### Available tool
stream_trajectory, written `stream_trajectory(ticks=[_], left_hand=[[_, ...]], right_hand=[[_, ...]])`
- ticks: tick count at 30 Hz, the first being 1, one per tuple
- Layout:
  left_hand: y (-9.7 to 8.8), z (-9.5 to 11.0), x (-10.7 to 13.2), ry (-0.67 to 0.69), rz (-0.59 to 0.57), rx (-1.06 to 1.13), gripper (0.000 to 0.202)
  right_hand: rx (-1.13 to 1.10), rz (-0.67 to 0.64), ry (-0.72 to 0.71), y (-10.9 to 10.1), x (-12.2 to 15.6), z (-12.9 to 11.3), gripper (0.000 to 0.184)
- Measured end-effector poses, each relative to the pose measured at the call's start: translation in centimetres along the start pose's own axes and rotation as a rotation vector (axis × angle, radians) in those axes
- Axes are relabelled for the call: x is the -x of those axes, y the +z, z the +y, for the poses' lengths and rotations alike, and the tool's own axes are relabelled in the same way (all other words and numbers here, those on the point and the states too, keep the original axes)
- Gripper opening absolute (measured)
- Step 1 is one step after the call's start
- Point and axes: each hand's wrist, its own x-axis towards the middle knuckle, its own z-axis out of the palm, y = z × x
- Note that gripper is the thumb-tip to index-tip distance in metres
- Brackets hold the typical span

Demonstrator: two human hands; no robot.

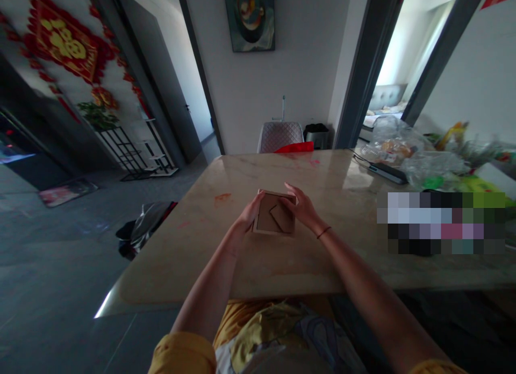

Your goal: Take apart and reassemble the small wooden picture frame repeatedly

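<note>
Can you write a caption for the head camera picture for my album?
Left hand holds a brown frame, right hand at its edge, over a marbled table.

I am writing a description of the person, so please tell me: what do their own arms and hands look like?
The left hand and right hand wear no gloves. A thin, dark band circles the right wrist. Both forearms are bare below mustard-yellow sleeves; only an edge of the right one shows.
</note>
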Motion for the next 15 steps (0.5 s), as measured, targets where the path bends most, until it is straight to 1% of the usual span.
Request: stream_trajectory(ticks=[2, 4, 8, 13, 15], left_hand=[[0.3, 0.0, 0.3, -0.080, -0.052, -0.035, 0.040], [0.4, 0.0, 0.5, -0.144, -0.091, -0.042, 0.042], [0.4, 0.3, 0.7, -0.230, -0.122, -0.012, 0.047], [0.3, 0.9, 1.0, -0.352, -0.108, -0.062, 0.054], [0.3, 1.0, 1.1, -0.361, -0.117, -0.056, 0.053]], right_hand=[[0.016, -0.046, -0.007, -0.1, 0.0, -0.3, 0.036], [0.049, -0.078, -0.017, -0.2, 0.1, -0.5, 0.031], [0.129, -0.121, -0.068, -0.6, 0.3, -0.9, 0.031], [0.210, -0.184, -0.094, -0.9, 0.5, -1.1, 0.037], [0.198, -0.181, -0.085, -0.9, 0.4, -1.0, 0.037]])
